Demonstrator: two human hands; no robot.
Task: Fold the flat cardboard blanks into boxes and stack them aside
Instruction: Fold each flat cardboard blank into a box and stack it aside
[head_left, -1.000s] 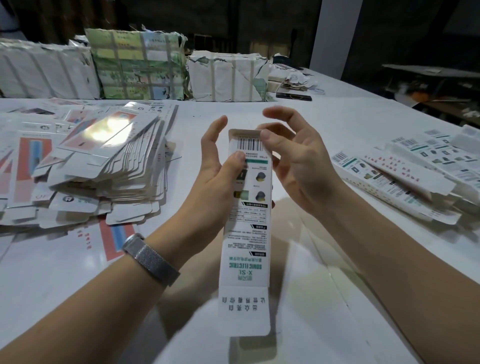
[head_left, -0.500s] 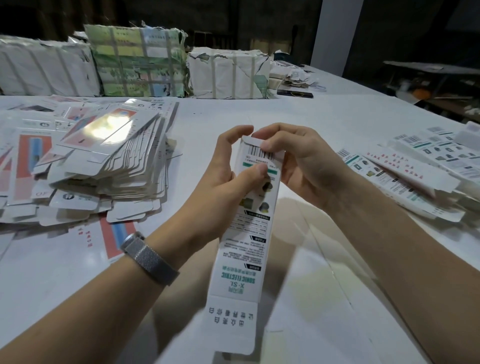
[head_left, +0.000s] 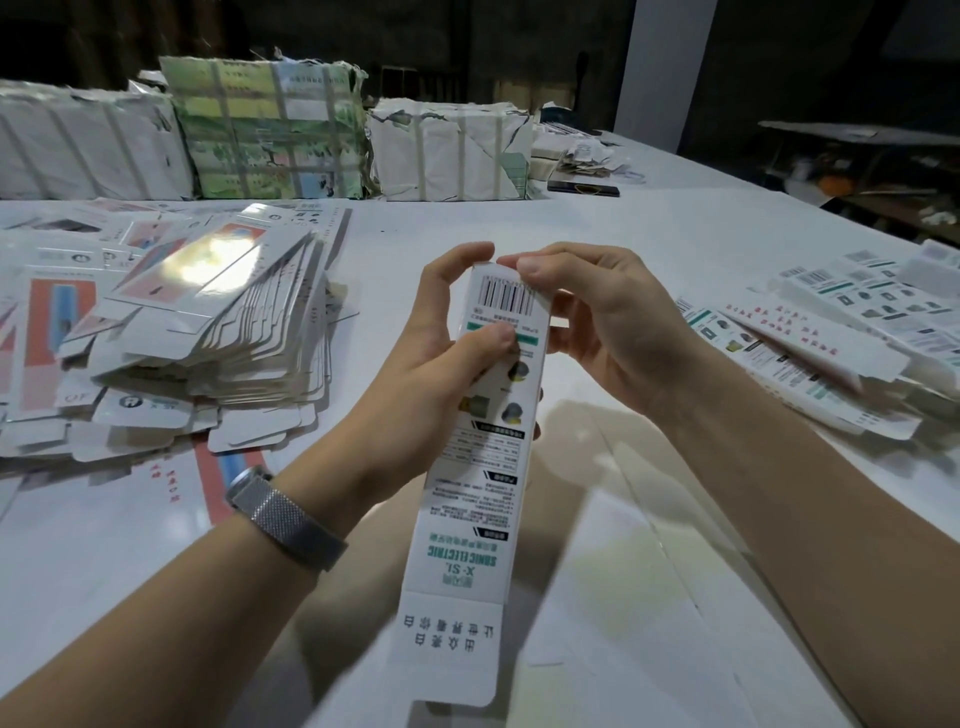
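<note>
In the last second the right hand (head_left: 597, 332) had come down from a spread, hovering pose onto the far end of the toothbrush box (head_left: 483, 415), and the box itself had tipped so that its near end swung toward seven o'clock. The right hand's fingers were now curled over the top edge by the barcode, thumb pressing there, apparently tucking in the end flap; I could not see the flap itself behind the fingers. The left hand (head_left: 441, 353) gripped the box's upper part, thumb across the green stripe on the printed face and fingers wrapped behind it.

The box stood in mid-air between both hands at the centre of the table (head_left: 649, 234), its far end at twelve o'clock held by both, its long body running down toward six o'clock past the left wrist and its watch (head_left: 285, 519). The near-end flap (head_left: 452, 654) hung straight out, unfolded.

By my reckoning the job was early to middling. A tall pile of flat blanks (head_left: 208, 322) waited at nine to ten o'clock, with wrapped bundles (head_left: 270, 130) beyond at eleven. A modest heap of folded boxes (head_left: 831, 343) lay at three o'clock. This box needed its top tucked, its near flap closed, then a place on that heap.
</note>
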